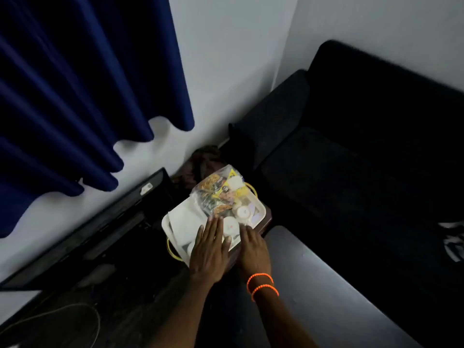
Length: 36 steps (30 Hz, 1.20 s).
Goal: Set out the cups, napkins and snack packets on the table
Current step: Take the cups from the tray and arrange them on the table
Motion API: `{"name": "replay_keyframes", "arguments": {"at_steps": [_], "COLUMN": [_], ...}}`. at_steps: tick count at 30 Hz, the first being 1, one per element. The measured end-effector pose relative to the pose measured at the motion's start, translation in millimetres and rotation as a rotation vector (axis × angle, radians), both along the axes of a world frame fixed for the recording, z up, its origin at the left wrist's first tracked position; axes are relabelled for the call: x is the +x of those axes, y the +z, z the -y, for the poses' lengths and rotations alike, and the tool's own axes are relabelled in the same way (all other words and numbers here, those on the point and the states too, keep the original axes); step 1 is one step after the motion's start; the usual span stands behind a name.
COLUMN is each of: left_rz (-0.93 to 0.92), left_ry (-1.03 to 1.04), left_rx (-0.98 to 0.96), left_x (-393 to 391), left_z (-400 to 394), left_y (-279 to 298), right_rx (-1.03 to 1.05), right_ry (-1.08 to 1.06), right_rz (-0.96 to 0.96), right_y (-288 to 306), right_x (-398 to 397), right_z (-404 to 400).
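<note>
Both hands, left hand (208, 249) and right hand (252, 248), are reaching flat-fingered, holding nothing; cups (231, 226), napkins (184, 219), snack packets (216, 192) seemingly all waiting on the tray (257, 205).

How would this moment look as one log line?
left hand: open, over tray | right hand: open, beside cup | snack packets: bagged

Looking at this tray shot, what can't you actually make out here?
- Head view: how many cups there are; the left hand and right hand cover the near part of the tray.
- What the snack packets in the clear bag say; too blurred and small.
- What the tray stands on; too dark, and the tray hides it.
- The dark heap behind the tray; dim light.
</note>
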<state>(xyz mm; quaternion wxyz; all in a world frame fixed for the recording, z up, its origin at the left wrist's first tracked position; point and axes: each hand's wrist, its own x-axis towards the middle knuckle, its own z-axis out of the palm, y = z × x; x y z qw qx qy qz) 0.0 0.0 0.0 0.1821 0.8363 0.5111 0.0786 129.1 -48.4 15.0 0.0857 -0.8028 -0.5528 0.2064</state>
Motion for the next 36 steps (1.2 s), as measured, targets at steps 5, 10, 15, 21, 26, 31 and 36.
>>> {"name": "replay_keyframes", "arguments": {"at_steps": [5,10,15,21,26,31,36], "left_rz": [-0.089,0.098,0.466,0.550,0.665,0.725,0.628], "left_ry": [0.100,0.213,0.705,0.926,0.994,0.908,0.677], "left_rx": [-0.081,-0.243,-0.554,-0.528,-0.344,-0.347,-0.572], "left_x": [-56.7,-77.1,-69.2,-69.0,-64.1,-35.6,25.0], "left_z": [0.5,-6.6,-23.7,-30.2,-3.7,20.8,50.5], "left_y": [-56.4,-83.6,-88.6,-86.7,-71.9,-59.4,-55.9], "right_rx": [-0.116,-0.144,-0.207,-0.048,0.179,0.285,0.470], "right_ry": [0.067,0.060,-0.112,-0.435,-0.726,-1.104,-1.366], "right_rz": [-0.116,-0.092,-0.179,-0.499,-0.839,-1.038,-1.077], "right_y": [-55.1,-88.5,-105.3,-102.3,-85.7,-73.7,-80.0], "right_x": [-59.6,-86.7,-100.8,-118.7,-124.8,-102.6,-52.1], "right_z": [2.5,-5.6,-16.4,-15.7,2.6,30.7,78.2]}}
